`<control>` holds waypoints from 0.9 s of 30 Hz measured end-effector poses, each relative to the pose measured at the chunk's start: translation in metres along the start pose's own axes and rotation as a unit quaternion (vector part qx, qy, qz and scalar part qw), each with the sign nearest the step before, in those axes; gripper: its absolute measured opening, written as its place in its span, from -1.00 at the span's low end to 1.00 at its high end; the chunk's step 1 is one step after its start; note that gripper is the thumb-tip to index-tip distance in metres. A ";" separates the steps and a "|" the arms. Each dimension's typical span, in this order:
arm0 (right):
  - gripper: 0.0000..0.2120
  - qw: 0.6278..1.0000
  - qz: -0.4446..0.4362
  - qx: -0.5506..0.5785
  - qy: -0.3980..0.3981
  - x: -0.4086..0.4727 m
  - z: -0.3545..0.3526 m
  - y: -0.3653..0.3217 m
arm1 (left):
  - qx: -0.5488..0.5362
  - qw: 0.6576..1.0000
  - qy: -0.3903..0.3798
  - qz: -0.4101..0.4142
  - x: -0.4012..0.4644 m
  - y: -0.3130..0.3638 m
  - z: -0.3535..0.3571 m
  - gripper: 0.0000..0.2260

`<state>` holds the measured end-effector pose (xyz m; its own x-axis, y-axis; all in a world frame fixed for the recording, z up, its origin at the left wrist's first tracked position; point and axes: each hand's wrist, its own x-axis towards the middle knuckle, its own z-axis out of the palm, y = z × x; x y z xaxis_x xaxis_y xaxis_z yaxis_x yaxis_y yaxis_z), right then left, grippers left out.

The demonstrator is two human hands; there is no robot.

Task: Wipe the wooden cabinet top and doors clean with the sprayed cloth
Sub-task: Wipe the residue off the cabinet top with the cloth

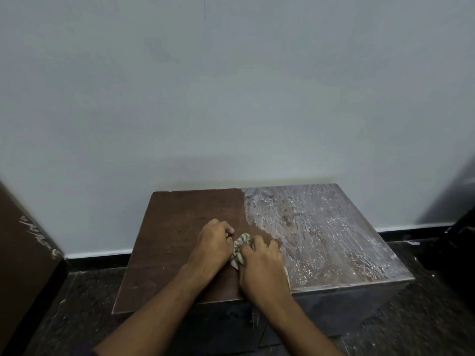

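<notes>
A low wooden cabinet stands against the wall; the left half of its top [180, 227] is plain brown, the right half is covered with white dusty streaks and specks. A crumpled pale cloth [237, 249] lies on the top near the middle, pressed between my hands. My left hand [212, 246] is fisted on the cloth's left side. My right hand [262, 268] lies over its right part with fingers curled on it, right at the border of the streaked area. The dark cabinet doors [226, 327] show below the front edge, mostly hidden by my forearms.
A pale wall [231, 98] rises right behind the cabinet, with a dark skirting at its foot. A scratched dark wooden panel [23, 253] stands at the far left. Another dark object [462, 240] stands at the right edge. The dark floor [77, 304] is speckled with dust.
</notes>
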<state>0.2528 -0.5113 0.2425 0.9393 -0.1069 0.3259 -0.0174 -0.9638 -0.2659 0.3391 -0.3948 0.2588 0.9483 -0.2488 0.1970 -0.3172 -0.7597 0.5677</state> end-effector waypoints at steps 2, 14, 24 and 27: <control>-0.75 1.000 0.026 0.004 -0.015 0.019 0.001 0.003 | -0.010 1.000 -0.001 -0.004 0.001 -0.002 0.001 -0.86; -0.70 0.999 0.007 0.007 -0.031 -0.006 -0.007 0.004 | -0.058 0.997 -0.006 -0.045 0.005 -0.010 0.005 -0.86; -0.68 1.000 0.000 0.000 -0.029 -0.002 -0.003 0.016 | -0.057 0.997 -0.011 -0.043 0.007 -0.015 0.013 -0.79; -0.68 0.999 0.004 0.005 -0.032 -0.012 -0.006 0.016 | -0.022 0.999 -0.034 -0.023 0.014 -0.013 0.011 -0.80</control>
<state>0.2391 -0.5273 0.2401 0.9589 -0.0995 0.2656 -0.0230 -0.9606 -0.2769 0.3570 -0.3953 0.2453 0.9597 -0.2562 0.1157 -0.2722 -0.7438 0.6105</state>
